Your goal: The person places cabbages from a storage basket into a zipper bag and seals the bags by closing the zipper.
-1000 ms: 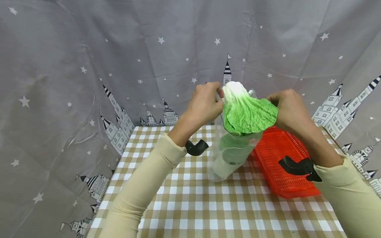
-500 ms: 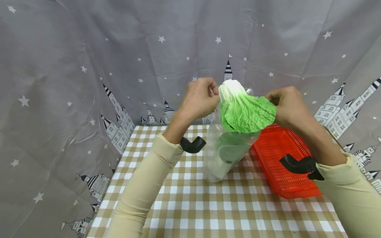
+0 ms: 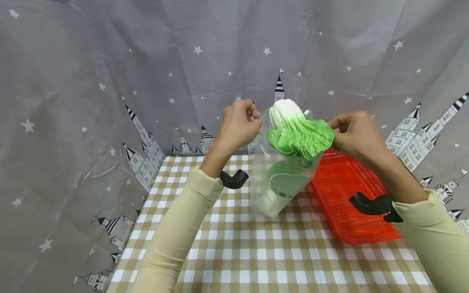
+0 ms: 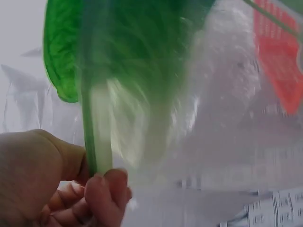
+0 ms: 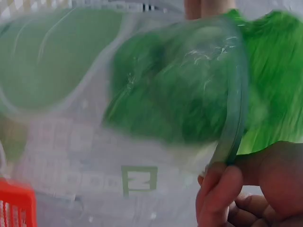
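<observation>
A clear zip bag (image 3: 261, 175) with a green strip along its mouth hangs between both hands. My left hand (image 3: 239, 124) pinches the left end of that mouth between thumb and fingers; the left wrist view shows the strip in the pinch. At the opposite end, my right hand (image 3: 353, 132) pinches the strip (image 5: 238, 101). A napa cabbage (image 3: 298, 130), white at the base and bright green at the leaves, lies at the mouth, its white end up. Part of its leaves shows through the plastic. Lower in the bag, a green and pale shape (image 3: 283, 187) looks hazy.
A red perforated plastic basket (image 3: 351, 195) stands right of the bag, partly under my right forearm. A brown-and-white checked cloth (image 3: 227, 244) covers the table. Behind it hangs a grey curtain (image 3: 220, 49) with stars and castles. Each wrist carries a black mount (image 3: 234, 179).
My left hand has moved left, away from the cabbage, stretching the bag mouth wider. The cabbage has shifted slightly left, and its leaves look more bunched. The right hand has stayed nearly still.
</observation>
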Action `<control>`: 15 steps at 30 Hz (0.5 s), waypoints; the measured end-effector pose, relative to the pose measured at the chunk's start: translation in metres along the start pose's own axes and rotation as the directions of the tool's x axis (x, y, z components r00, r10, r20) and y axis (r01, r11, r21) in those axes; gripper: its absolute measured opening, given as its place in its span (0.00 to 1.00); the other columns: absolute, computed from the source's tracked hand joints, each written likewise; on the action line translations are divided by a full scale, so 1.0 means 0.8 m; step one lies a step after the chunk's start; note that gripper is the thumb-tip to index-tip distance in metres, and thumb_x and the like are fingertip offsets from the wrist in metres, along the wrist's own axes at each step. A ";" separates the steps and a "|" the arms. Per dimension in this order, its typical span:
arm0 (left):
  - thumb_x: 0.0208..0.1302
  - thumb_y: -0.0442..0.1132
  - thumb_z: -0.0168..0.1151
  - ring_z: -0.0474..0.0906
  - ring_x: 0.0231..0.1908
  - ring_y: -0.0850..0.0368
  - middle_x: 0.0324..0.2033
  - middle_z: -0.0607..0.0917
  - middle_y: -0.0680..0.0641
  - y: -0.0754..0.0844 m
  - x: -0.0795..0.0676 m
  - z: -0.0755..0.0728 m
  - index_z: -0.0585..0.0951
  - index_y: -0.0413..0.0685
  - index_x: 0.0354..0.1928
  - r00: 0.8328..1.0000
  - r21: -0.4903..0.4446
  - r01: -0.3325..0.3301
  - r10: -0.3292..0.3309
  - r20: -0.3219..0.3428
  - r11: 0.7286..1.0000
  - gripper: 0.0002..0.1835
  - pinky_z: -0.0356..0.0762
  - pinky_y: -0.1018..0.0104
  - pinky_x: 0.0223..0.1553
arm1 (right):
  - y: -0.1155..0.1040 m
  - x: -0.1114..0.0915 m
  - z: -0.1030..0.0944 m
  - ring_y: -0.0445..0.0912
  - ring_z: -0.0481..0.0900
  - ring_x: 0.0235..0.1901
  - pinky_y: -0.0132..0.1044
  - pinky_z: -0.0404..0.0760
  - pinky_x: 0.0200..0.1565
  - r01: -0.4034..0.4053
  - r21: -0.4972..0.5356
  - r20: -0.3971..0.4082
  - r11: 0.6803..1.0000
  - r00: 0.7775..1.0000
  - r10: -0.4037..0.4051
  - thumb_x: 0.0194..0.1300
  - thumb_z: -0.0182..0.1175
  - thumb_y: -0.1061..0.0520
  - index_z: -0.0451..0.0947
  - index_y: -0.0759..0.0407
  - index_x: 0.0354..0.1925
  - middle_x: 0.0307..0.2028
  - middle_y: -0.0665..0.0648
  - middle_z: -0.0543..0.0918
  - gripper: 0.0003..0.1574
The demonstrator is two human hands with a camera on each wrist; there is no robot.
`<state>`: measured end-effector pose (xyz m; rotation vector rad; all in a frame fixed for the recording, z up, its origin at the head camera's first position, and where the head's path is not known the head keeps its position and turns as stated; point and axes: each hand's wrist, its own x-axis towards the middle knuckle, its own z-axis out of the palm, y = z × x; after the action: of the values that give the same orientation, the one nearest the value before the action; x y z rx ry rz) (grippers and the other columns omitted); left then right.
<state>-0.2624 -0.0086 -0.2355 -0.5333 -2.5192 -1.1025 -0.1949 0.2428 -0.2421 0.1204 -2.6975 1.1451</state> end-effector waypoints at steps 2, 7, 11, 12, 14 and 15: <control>0.51 0.29 0.58 0.71 0.22 0.57 0.17 0.75 0.50 0.001 0.002 0.001 0.77 0.48 0.27 0.999 -0.027 -0.048 0.048 0.000 0.998 0.05 0.68 0.66 0.27 | -0.001 0.002 0.004 0.44 0.75 0.17 0.34 0.73 0.19 0.035 0.055 -0.027 0.998 0.999 -0.034 0.57 0.62 0.62 0.83 0.69 0.38 0.20 0.54 0.81 0.11; 0.50 0.30 0.59 0.72 0.22 0.55 0.18 0.76 0.49 -0.005 0.004 0.001 0.78 0.47 0.27 0.998 -0.021 -0.055 0.054 -0.030 0.998 0.04 0.68 0.64 0.28 | 0.005 0.003 0.002 0.43 0.75 0.16 0.33 0.73 0.18 0.047 0.104 -0.062 0.994 0.997 -0.040 0.59 0.62 0.62 0.82 0.71 0.37 0.20 0.54 0.81 0.11; 0.52 0.30 0.58 0.71 0.22 0.58 0.18 0.75 0.52 -0.013 0.001 0.008 0.78 0.49 0.27 0.996 0.031 0.013 -0.015 0.086 0.999 0.05 0.68 0.66 0.27 | 0.010 0.006 0.006 0.41 0.75 0.18 0.34 0.73 0.21 0.000 0.022 0.025 1.000 1.000 -0.001 0.58 0.63 0.60 0.83 0.68 0.38 0.21 0.53 0.82 0.12; 0.52 0.30 0.58 0.71 0.22 0.57 0.18 0.76 0.52 -0.011 0.000 0.010 0.78 0.48 0.27 0.995 0.011 0.002 -0.003 0.099 1.000 0.05 0.69 0.66 0.27 | 0.009 0.007 0.008 0.42 0.76 0.19 0.34 0.74 0.22 0.002 0.039 0.036 0.999 0.999 -0.003 0.58 0.64 0.60 0.82 0.68 0.39 0.22 0.53 0.83 0.12; 0.52 0.30 0.58 0.72 0.21 0.56 0.18 0.76 0.51 -0.004 0.000 0.011 0.78 0.48 0.27 0.996 -0.048 -0.032 0.036 0.080 0.998 0.05 0.69 0.66 0.27 | 0.003 0.008 0.011 0.42 0.76 0.19 0.34 0.76 0.22 0.023 0.099 0.004 0.995 1.000 -0.023 0.58 0.66 0.60 0.82 0.69 0.38 0.22 0.54 0.83 0.13; 0.52 0.30 0.57 0.72 0.21 0.56 0.18 0.77 0.51 0.000 0.001 0.010 0.79 0.48 0.27 0.997 -0.064 -0.056 0.059 0.051 0.996 0.05 0.69 0.65 0.27 | 0.001 0.008 0.012 0.42 0.76 0.18 0.33 0.76 0.21 0.042 0.121 -0.025 0.992 0.999 -0.039 0.58 0.66 0.59 0.83 0.69 0.37 0.22 0.54 0.82 0.13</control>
<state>-0.2640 -0.0025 -0.2404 -0.6558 -2.5042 -1.1637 -0.2027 0.2367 -0.2474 0.1786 -2.5929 1.2897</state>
